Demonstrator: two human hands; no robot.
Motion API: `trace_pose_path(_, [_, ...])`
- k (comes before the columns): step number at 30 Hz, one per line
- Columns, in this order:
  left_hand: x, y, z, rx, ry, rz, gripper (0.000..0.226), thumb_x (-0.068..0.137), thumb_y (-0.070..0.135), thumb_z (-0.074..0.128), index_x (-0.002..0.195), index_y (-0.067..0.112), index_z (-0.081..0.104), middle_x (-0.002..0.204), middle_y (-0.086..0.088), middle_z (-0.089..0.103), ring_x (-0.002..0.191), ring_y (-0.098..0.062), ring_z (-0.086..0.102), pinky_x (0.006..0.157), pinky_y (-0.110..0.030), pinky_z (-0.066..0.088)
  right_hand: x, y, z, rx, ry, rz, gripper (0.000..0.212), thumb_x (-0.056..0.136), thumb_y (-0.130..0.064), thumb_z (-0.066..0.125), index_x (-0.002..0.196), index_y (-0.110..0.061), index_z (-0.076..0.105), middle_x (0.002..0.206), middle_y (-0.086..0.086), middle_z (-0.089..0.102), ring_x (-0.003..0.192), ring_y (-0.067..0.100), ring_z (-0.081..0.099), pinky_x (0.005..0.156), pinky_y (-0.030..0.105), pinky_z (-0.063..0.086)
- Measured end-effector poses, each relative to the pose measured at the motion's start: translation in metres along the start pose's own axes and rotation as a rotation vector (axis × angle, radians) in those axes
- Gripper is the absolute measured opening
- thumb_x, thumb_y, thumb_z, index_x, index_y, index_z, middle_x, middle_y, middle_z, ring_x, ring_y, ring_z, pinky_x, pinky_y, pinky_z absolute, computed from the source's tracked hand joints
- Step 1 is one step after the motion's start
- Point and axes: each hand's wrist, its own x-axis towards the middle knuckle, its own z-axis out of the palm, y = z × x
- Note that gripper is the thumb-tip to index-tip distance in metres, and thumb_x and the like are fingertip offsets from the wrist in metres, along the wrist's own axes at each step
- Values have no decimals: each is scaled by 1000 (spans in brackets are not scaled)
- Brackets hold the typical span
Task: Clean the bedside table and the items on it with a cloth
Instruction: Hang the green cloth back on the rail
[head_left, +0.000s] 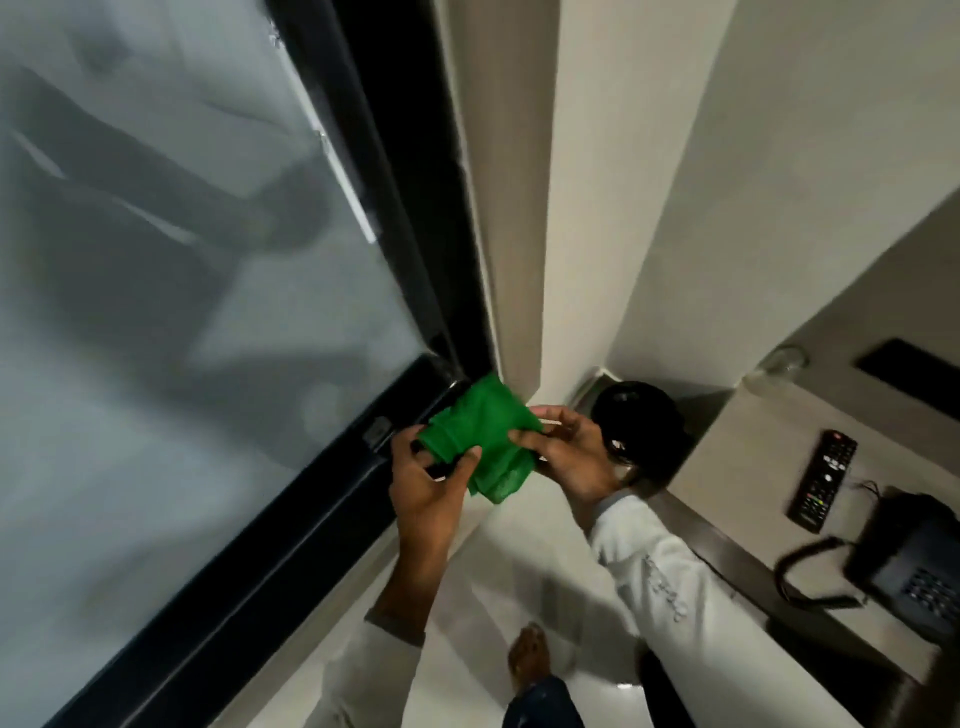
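A green cloth (480, 434) is held up between both hands in the middle of the view, partly folded. My left hand (428, 486) grips its lower left edge and my right hand (566, 449) grips its right edge. The bedside table (748, 467) stands at the right, away from both hands. On the table lie a black remote control (823, 480) and a black telephone (914, 566) with a coiled cord. A clear glass (776, 366) stands at the table's far end.
A large window with a black frame (291, 519) fills the left side. A black round bin (641, 434) sits on the floor in the corner behind my right hand. A white wall column (597, 208) rises in the middle. My bare foot (530, 660) stands on the pale tiled floor.
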Motion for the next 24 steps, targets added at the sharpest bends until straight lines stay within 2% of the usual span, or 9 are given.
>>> trace_pose_path(2, [11, -8, -16, 97, 95, 115, 59, 72, 13, 90, 115, 9, 49, 95, -13, 73, 76, -10, 71, 76, -30, 61, 12, 8, 34, 103, 97, 53, 34, 78, 19, 71, 77, -12, 59, 77, 12, 66, 70, 25, 64, 69, 33, 57])
trace_pose_path(3, [16, -10, -21, 160, 109, 190, 57, 76, 14, 88, 115, 9, 48, 101, -15, 70, 81, -16, 71, 76, -28, 58, 19, 13, 47, 147, 150, 69, 35, 77, 20, 72, 73, -12, 57, 76, 13, 65, 71, 26, 64, 71, 37, 58])
trace_pose_path(6, [25, -18, -25, 414, 52, 367, 46, 88, 18, 77, 123, 5, 51, 131, -20, 48, 111, -33, 60, 96, -40, 52, 39, 23, 72, 179, 300, 82, 37, 74, 21, 73, 70, -11, 55, 83, 18, 64, 87, 32, 63, 94, 54, 57])
trace_pose_path(9, [29, -25, -23, 700, -34, 379, 46, 96, 19, 62, 140, 10, 50, 154, -23, 34, 139, -39, 44, 116, -47, 41, 58, 32, 78, 92, 373, 106, 33, 71, 20, 75, 75, -8, 58, 97, 25, 69, 95, 37, 67, 100, 58, 55])
trace_pose_path(13, [44, -43, -23, 1119, -221, 647, 52, 76, 18, 83, 125, 8, 70, 139, -28, 60, 128, -44, 60, 104, -57, 52, 73, 39, 74, -175, 505, 132, 32, 60, -7, 94, 83, -12, 71, 101, 18, 77, 94, 34, 74, 93, 42, 62])
trace_pose_path(15, [60, -51, -23, 1211, -297, 709, 59, 74, 14, 87, 130, 8, 68, 142, -26, 59, 130, -41, 59, 103, -53, 54, 78, 36, 70, -294, 492, 127, 35, 61, -18, 96, 89, -13, 75, 102, 13, 78, 97, 31, 74, 91, 32, 59])
trace_pose_path(17, [73, -54, -22, 1289, -415, 646, 63, 96, 20, 62, 154, 13, 38, 164, -21, 29, 152, -36, 30, 122, -48, 33, 79, 29, 63, -479, 405, 123, 36, 68, -29, 93, 96, -11, 79, 106, 13, 78, 105, 31, 72, 94, 30, 55])
trace_pose_path(19, [82, -56, -21, 1374, -511, 589, 65, 103, 19, 40, 161, 17, 11, 171, -14, 3, 159, -29, 5, 127, -43, 16, 77, 20, 51, -593, 307, 101, 36, 76, -30, 87, 104, -9, 79, 111, 15, 77, 111, 32, 71, 101, 37, 56])
trace_pose_path(24, [81, -31, -15, 1491, -584, 534, 72, 98, 18, 44, 161, 18, 10, 171, -15, 3, 159, -28, 5, 125, -45, 23, 43, -14, 0, -840, 108, 39, 35, 87, -25, 78, 118, -8, 72, 112, 12, 75, 109, 26, 69, 101, 31, 50])
